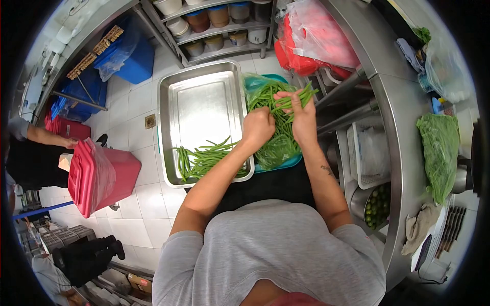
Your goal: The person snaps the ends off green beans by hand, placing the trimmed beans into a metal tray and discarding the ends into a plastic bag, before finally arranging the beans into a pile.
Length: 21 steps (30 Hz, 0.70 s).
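Note:
My right hand (303, 116) is wrapped round a small bunch of green beans (309, 94), whose ends stick out past the fingers. Just beside it my left hand (259, 127) is closed in a fist; what it holds, if anything, is hidden. Both hands are over a clear plastic bag (278, 149) with many more green beans (263, 96), lying in a teal tray (300, 161). To the left is a large metal pan (167, 109). A pile of green beans (204, 160) covers its near end, partly behind my left forearm.
A steel counter (393, 102) with shelves below runs along the right. Shelving with lidded tubs (219, 16) stands ahead. On the left, a person's hand (70, 143) touches a red bin (120, 173); another person (84, 257) is at lower left. Blue bins (135, 64) stand beyond.

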Each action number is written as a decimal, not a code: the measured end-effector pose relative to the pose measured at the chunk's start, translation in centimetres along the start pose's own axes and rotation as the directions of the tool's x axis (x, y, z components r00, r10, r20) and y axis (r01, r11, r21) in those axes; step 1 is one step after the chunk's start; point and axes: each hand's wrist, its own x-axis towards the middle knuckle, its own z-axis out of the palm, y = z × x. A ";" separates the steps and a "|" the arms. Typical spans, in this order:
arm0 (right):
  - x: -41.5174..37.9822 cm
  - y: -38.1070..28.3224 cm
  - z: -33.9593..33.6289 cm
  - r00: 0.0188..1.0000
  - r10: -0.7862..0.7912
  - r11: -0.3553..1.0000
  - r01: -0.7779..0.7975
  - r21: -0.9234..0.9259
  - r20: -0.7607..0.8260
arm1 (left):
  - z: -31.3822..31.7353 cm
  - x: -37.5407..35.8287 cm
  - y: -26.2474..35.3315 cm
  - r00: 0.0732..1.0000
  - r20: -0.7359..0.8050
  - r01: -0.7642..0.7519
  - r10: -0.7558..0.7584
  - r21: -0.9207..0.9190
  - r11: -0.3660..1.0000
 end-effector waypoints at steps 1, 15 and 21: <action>-0.5 -0.1 0.5 0.999 -0.035 0.995 0.038 -0.087 0.028 | 0.4 0.0 -0.3 1.000 0.017 0.022 -0.023 0.042 0.999; 0.6 1.3 -0.7 0.988 0.074 0.991 -0.058 0.122 -0.133 | -1.7 -0.8 3.7 0.950 -0.028 -0.309 0.310 0.038 0.950; -0.1 0.2 1.1 0.989 -0.021 0.995 0.035 0.093 -0.144 | -0.6 -0.7 4.0 0.968 -0.020 -0.247 0.249 0.067 0.967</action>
